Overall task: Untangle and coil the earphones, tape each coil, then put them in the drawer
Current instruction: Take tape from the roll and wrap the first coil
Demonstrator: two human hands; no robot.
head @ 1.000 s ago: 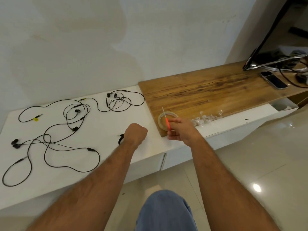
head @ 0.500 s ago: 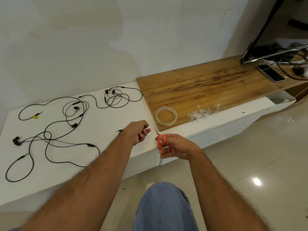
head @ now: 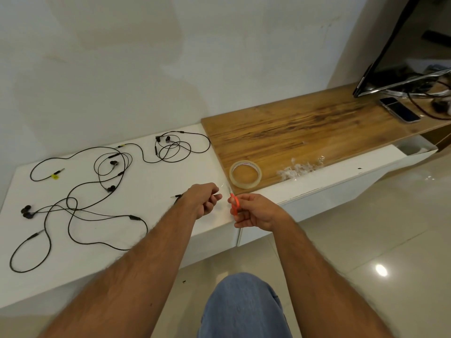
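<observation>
Our left hand (head: 203,200) grips a coiled earphone, our right hand (head: 256,212) clamps orange scissors (head: 233,203) near the tape roll (head: 245,174); the clear strip risks folding onto itself. Other earphones (head: 80,191) sprawl left on the desk (head: 151,191).

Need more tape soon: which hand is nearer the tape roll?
Right. The right hand, holding orange scissors, is just below the tape roll; the left hand, fisted around an earphone coil, is farther left.

Phone (head: 400,110) lies flat on wooden table (head: 305,132), far right, near monitor (head: 400,57) base with cables (head: 436,103). Crumpled clear scraps (head: 299,168) at front edge. Glossy tiled floor (head: 366,240).
</observation>
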